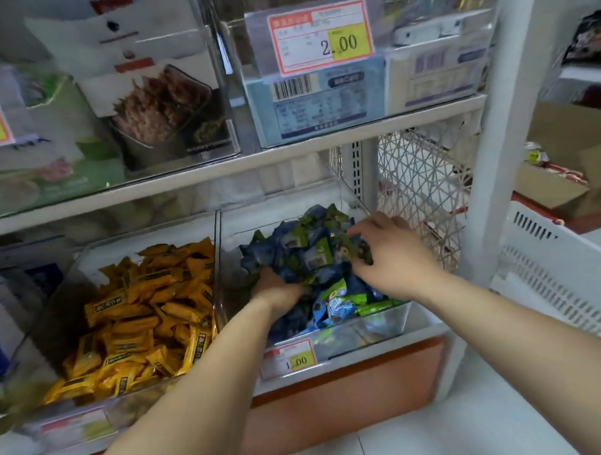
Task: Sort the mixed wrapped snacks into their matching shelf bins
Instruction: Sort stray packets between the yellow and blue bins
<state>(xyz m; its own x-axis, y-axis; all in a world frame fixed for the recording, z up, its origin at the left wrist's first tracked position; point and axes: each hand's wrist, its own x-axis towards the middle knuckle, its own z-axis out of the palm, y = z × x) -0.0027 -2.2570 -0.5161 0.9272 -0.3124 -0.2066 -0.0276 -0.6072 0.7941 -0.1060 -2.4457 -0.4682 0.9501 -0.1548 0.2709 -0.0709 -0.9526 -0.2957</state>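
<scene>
Store shelving filled most of the view, white boards with clear plastic bins lined up on two levels. Down on the lower level, the right bin was where everything was going on. Both hands were in it, around a big heap of blue and green snacks that sat right between them.

The left hand came in from below at the lower left of the heap, and its fingers were buried under the packets, so I honestly couldn't tell if it was gripping or just cupping them. The right hand sat on the upper right side of the heap, fingers bent down and clutching the packets from above. More of the same blue and green packets lay loose in the bin under the heap, toward its front wall.

Just left of that, the neighbouring bin held a pile of yellow snacks, untouched by either hand. A price tag reading 1.00 hung on the front of the right bin, above an orange base panel.

Upper shelf bins had bigger packaged goods and a 2.00 tag. Wire mesh closed off the shelf end. Far right: a white slotted crate, cardboard boxes behind it, and a white tiled floor.
</scene>
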